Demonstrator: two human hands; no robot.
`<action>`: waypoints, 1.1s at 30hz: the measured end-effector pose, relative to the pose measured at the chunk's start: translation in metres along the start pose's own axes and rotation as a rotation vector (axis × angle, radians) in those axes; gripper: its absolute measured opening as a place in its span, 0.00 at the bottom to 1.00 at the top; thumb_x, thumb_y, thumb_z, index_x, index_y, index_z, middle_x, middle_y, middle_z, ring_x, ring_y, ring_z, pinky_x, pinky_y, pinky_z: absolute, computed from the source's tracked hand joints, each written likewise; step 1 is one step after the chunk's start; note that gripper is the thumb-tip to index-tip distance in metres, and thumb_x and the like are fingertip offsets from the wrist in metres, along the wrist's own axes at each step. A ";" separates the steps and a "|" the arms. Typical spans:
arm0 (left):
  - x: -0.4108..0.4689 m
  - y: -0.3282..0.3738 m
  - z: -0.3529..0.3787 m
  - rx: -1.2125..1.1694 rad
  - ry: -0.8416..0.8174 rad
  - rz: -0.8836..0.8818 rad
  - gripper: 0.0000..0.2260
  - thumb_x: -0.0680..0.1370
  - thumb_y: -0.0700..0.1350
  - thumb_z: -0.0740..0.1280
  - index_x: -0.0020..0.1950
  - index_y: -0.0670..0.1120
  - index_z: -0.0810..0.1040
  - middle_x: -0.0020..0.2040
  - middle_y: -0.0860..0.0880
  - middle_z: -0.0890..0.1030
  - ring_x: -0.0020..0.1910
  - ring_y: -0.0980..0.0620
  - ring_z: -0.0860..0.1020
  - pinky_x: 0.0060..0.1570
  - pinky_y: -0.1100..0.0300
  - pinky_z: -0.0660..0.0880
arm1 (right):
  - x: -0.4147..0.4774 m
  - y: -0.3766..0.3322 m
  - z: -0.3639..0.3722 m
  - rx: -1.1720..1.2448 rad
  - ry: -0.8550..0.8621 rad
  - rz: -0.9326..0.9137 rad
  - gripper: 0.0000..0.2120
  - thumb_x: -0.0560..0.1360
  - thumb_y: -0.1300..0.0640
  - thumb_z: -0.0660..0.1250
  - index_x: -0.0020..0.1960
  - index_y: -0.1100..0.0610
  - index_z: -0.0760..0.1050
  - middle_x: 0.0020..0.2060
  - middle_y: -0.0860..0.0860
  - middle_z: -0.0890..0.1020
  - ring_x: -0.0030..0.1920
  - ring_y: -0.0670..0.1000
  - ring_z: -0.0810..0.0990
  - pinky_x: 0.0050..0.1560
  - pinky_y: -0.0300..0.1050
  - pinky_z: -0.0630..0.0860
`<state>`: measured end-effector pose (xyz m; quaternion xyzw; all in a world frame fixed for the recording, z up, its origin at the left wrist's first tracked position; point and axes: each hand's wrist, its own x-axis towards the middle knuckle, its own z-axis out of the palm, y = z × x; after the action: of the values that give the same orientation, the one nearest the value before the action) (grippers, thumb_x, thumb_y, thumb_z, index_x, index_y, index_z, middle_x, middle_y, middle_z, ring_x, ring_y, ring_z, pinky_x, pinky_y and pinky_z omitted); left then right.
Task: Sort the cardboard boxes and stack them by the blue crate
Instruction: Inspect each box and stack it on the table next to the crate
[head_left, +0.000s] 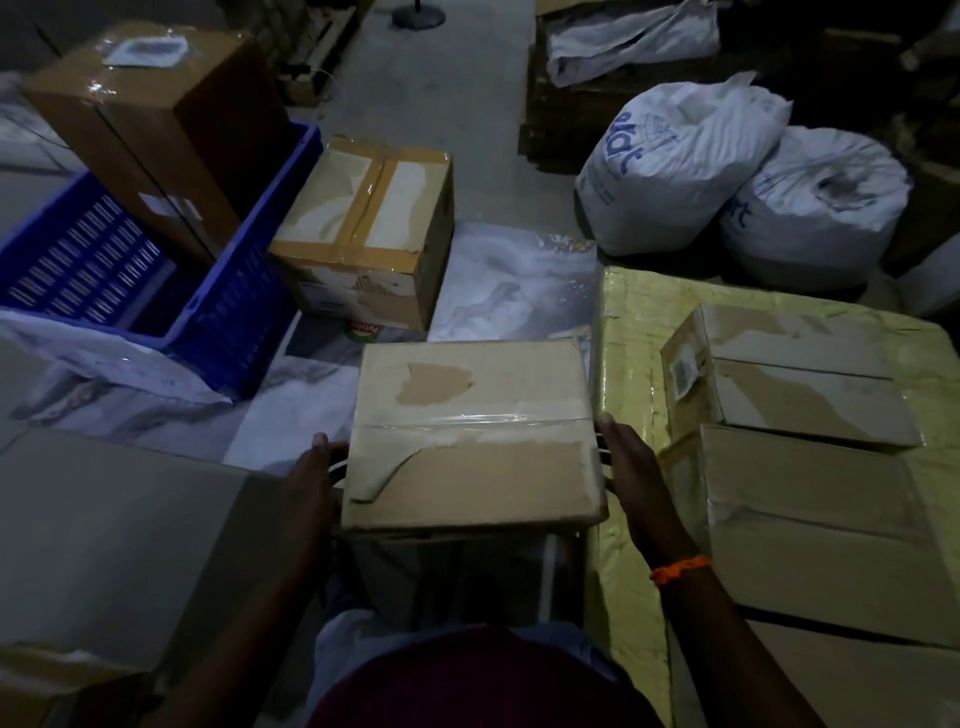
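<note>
Head view, step in hand: a cardboard box (475, 436) is held up before the body, judged mid-carry.
Hands: the left hand (311, 478) and right hand (631, 462) are pressed flat against opposite sides of it (whether fingertips hook underneath cannot be told).
Box position: low centre, well apart from the blue crate (228, 322).
Next move: it would need to be carried forward-left and set level by the taped box (363, 228) just beside the crate.
Containers: a tall brown box (150, 119) is stood tilted inside the crate.
</note>
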<state>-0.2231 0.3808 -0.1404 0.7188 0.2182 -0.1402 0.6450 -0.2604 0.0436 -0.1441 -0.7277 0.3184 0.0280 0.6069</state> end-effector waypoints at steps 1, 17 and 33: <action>-0.002 0.003 0.003 0.127 0.010 0.066 0.25 0.83 0.64 0.55 0.70 0.48 0.74 0.66 0.44 0.79 0.58 0.45 0.80 0.49 0.47 0.80 | 0.000 0.001 0.006 -0.170 0.056 -0.103 0.23 0.81 0.38 0.64 0.66 0.55 0.77 0.61 0.54 0.81 0.63 0.57 0.79 0.61 0.50 0.76; 0.049 0.007 0.082 1.284 -0.197 0.760 0.28 0.84 0.59 0.48 0.83 0.50 0.56 0.84 0.49 0.53 0.83 0.46 0.50 0.79 0.44 0.48 | 0.023 -0.003 0.096 -1.065 -0.028 -0.639 0.34 0.83 0.40 0.43 0.84 0.55 0.54 0.84 0.54 0.53 0.84 0.55 0.48 0.81 0.59 0.43; 0.025 -0.031 0.056 1.360 -0.153 0.958 0.32 0.84 0.64 0.47 0.83 0.46 0.58 0.83 0.41 0.54 0.82 0.40 0.53 0.77 0.35 0.50 | -0.001 0.032 0.073 -1.160 -0.002 -0.720 0.39 0.82 0.31 0.43 0.85 0.53 0.48 0.84 0.57 0.47 0.84 0.58 0.44 0.80 0.63 0.42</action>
<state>-0.2121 0.3312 -0.1863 0.9550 -0.2875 -0.0003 0.0732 -0.2521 0.1077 -0.1899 -0.9958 -0.0107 -0.0087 0.0907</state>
